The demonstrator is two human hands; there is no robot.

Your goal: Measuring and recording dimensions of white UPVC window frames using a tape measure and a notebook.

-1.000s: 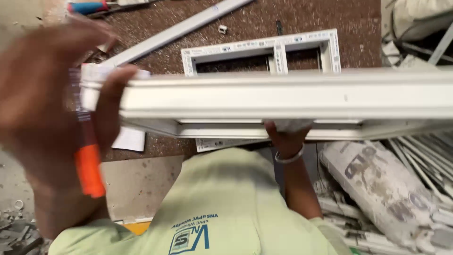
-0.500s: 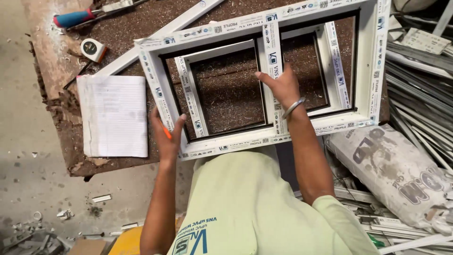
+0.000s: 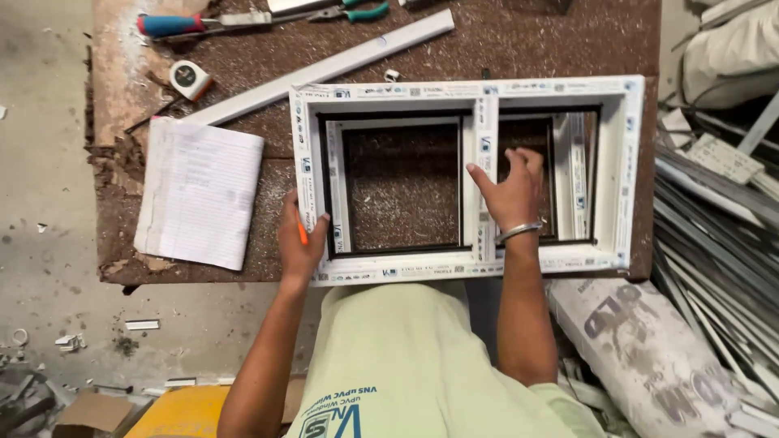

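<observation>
Frame: white plastic window frame (image 3: pixel 466 268) lay flat on the brown, rough worktable (image 3: pixel 527 40), with two openings and a smaller sash inside.
Left hand: the left hand (image 3: pixel 302 242) gripped the frame's left edge, with an orange pen (image 3: pixel 303 234) under the fingers.
Right hand: the right hand (image 3: pixel 510 191) lay spread over the middle bar, thumb hooked around it.
Around: lined notebook (image 3: pixel 199 193) just beside; round tape measure (image 3: pixel 190 79), long white strip (image 3: pixel 324 68), screwdriver (image 3: pixel 195 23), green pliers (image 3: pixel 349 11) further back.
Labels: small blue marks along the frame.
Right side: printed sack (image 3: pixel 649 349), pile of profiles (image 3: pixel 722 235).
</observation>
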